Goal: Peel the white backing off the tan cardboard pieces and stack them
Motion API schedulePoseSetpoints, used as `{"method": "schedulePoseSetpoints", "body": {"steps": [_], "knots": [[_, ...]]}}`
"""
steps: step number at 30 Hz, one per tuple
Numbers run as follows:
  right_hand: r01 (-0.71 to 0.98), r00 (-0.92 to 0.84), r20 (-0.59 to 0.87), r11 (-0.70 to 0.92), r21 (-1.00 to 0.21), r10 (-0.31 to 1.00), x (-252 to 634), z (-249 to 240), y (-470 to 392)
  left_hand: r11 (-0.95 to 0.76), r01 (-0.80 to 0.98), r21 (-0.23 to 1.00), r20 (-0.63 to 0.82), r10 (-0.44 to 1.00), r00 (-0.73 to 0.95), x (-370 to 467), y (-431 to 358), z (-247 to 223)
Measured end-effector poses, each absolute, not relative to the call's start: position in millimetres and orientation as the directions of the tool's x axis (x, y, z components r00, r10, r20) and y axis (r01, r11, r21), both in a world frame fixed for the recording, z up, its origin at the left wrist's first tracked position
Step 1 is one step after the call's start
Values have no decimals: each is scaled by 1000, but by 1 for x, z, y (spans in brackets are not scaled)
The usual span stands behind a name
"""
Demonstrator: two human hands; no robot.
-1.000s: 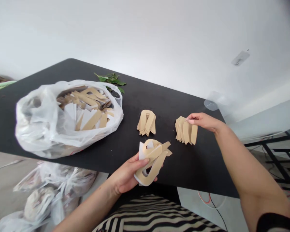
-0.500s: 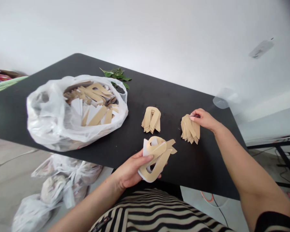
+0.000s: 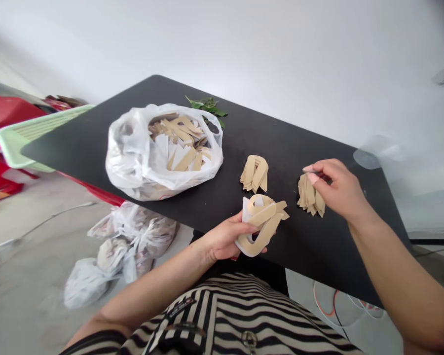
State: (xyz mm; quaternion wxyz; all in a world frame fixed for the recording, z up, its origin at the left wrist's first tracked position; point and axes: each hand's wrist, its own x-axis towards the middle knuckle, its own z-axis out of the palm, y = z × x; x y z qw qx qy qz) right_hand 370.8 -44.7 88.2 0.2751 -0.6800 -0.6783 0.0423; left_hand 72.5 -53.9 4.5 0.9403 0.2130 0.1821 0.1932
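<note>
My left hand [image 3: 231,239] is closed around several looped strips [image 3: 265,231], tan on one face and white on another, held just over the table's near edge. My right hand [image 3: 336,185] has thumb and forefinger pinched together at the top of the right pile of tan strips [image 3: 310,197]. Whatever sits between those fingertips is too small to make out. Left of that pile lies a second fanned pile of looped tan strips [image 3: 254,173], untouched by either hand.
A white plastic bag [image 3: 133,167] full of such strips stands on the black table [image 3: 277,133]. Green leaves [image 3: 209,106] lie behind it. Knotted bags [image 3: 148,236] rest on the floor, and a pale green rack [image 3: 40,133] is at far left. Clear plastic [image 3: 370,153] hangs by the right edge.
The view has swung left, so everything appears further right. My right hand is turned more over the right pile, fingers still pinched. My left hand keeps its hold on the strips.
</note>
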Motion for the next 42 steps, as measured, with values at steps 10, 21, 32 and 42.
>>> {"method": "schedulePoseSetpoints", "body": {"steps": [10,21,32,42], "knots": [[915,-220,301,304,-265,928,235,65,-92,536,-388,749,-189,735,651,82,-74,5],[939,-275,417,335,-75,866,218,57,-104,143,-281,949,52,806,589,75,-80,-5],[920,111,458,83,-383,882,253,73,-101,-7,-253,967,181,718,672,84,-82,4],[848,229,360,-4,-529,905,296,85,-99,25,-184,983,122,665,737,87,-78,8]]}}
